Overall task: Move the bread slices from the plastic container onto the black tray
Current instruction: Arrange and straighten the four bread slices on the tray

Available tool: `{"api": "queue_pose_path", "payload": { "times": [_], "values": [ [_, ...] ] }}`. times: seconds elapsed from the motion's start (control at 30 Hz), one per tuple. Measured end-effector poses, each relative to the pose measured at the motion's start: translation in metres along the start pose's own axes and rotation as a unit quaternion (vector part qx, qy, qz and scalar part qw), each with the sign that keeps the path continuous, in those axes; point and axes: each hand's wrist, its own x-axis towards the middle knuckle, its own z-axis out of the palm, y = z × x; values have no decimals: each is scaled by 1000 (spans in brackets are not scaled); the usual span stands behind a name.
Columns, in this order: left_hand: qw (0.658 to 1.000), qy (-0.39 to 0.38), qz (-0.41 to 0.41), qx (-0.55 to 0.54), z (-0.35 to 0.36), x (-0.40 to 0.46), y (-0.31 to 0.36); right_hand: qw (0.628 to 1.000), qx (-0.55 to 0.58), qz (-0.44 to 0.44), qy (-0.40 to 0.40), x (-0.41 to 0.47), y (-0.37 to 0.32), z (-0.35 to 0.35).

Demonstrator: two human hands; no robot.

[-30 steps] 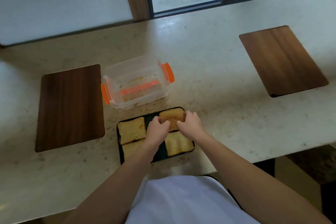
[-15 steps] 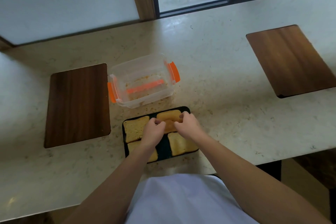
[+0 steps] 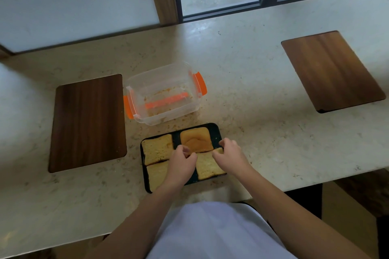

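Note:
The black tray lies near the counter's front edge with several bread slices flat on it. A darker, crust-faced slice fills its far right corner, and a pale slice sits to its left. Two more lie nearer me: one partly under my left wrist, and one between my hands. My left hand hovers at the darker slice's near edge, fingers loosely curled around nothing. My right hand rests by the tray's right rim, fingers apart. The clear plastic container with orange clips holds only crumbs.
A dark wooden board lies left of the container and a second wooden board lies far right. The pale stone counter ends at a window wall behind and at its front edge close to my body.
Both hands held the darker slice over the tray's far right corner. It now lies flat there, and both hands have let go and drawn back a little towards me.

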Motion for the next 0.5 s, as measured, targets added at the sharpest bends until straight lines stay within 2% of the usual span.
{"api": "queue_pose_path", "payload": {
  "times": [0.17,0.5],
  "values": [
    [997,-52,-47,-35,11,-8,4,1000,-4,1,6,-6,6,2],
    [995,-70,-69,-30,13,-11,3,1000,0,19,-4,-10,10,10]
  ]
}}
